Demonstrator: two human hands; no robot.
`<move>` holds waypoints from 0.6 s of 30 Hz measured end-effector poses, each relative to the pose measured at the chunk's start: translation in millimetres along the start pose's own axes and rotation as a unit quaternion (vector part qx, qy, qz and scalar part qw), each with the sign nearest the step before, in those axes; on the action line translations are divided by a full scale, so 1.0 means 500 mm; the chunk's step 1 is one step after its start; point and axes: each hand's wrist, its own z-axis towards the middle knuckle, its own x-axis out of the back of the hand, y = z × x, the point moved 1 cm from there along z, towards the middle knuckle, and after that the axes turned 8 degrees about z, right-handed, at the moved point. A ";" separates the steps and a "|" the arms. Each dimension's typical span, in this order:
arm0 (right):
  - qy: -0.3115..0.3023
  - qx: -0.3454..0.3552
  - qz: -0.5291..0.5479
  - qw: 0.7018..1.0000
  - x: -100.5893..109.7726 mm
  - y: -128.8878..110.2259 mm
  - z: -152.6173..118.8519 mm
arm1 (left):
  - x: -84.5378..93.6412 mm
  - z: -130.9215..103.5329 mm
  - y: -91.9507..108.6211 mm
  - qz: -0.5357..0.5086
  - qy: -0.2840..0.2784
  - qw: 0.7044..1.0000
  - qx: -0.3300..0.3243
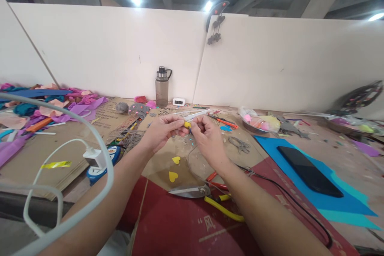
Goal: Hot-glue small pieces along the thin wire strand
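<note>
Both hands meet above the middle of the table around a small yellow piece (187,124). My left hand (163,131) pinches it from the left, thumb and forefinger together. From the right, my right hand (209,138) closes its fingertips on the same piece, with a bit of dark blue just below it. A thin grey cord hangs down near my right hand. Two yellow paper hearts (173,176) lie on the cardboard below the hands. Scissors (190,191) with open blades rest nearer to me, beside yellow-handled pliers (225,209) partly under my right forearm.
A bottle (162,90) and a small white clock (179,102) stand by the back panel. A phone (309,170) lies on blue sheets at right. Colourful scraps (54,108) and a power strip (103,164) are at left; a white cable loops in front.
</note>
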 end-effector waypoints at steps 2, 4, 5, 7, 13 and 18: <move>0.001 0.003 -0.003 1.000 0.000 0.002 0.000 | -0.001 -0.001 0.003 -0.011 -0.003 1.000 -0.003; 0.001 0.010 -0.010 1.000 -0.001 0.006 0.000 | -0.003 -0.002 0.006 -0.013 -0.005 1.000 -0.006; 0.001 0.014 -0.014 1.000 -0.001 0.008 0.000 | -0.004 -0.003 0.007 -0.007 -0.004 1.000 -0.007; -0.001 0.019 -0.023 1.000 0.000 0.012 -0.002 | -0.006 -0.003 0.008 0.017 0.005 1.000 -0.010; -0.003 0.029 -0.052 0.998 -0.001 0.008 -0.005 | -0.006 -0.003 0.002 0.112 0.037 0.992 -0.033; -0.010 0.028 -0.052 0.998 -0.001 0.005 -0.006 | -0.007 -0.005 0.009 0.111 0.017 0.993 -0.024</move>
